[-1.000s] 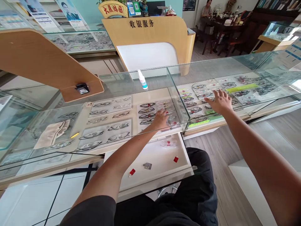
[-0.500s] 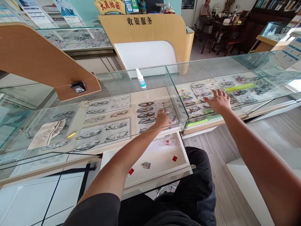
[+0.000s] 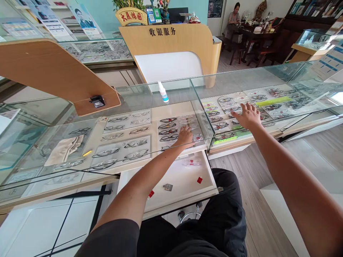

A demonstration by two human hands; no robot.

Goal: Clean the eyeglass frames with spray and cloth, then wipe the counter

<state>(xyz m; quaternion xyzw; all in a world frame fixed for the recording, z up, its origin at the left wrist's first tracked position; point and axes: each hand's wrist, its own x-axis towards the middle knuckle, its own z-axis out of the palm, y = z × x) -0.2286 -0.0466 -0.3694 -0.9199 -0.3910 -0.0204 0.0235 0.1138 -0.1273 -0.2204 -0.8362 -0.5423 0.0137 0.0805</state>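
My left hand (image 3: 185, 135) reaches into the glass display case, over the right column of eyeglasses (image 3: 189, 120) on a white tray. Its fingers are bent together down among the frames; what they grip, if anything, is hidden. Left of it, a column of dark eyeglasses (image 3: 168, 131) lies on the same tray. My right hand (image 3: 248, 115) rests palm down with fingers spread, apparently on the glass top (image 3: 230, 80), above more eyeglasses (image 3: 220, 125). Under my left forearm, a pulled-out white drawer (image 3: 184, 178) holds a small grey piece (image 3: 168, 187), red bits (image 3: 199, 180) and a clear packet (image 3: 191, 162).
A white spray bottle (image 3: 163, 92) stands on the glass top. To the left are a beige cloth (image 3: 63, 150), a yellow strip (image 3: 87, 153) and a wooden panel (image 3: 61, 78). Beyond stands a wooden cashier counter (image 3: 182, 37); a person (image 3: 233, 21) sits at a far table.
The view has tilted up and shifted slightly, so the scene sits a little lower and further right, mostly on the left side. Both hands keep nearly the same places.
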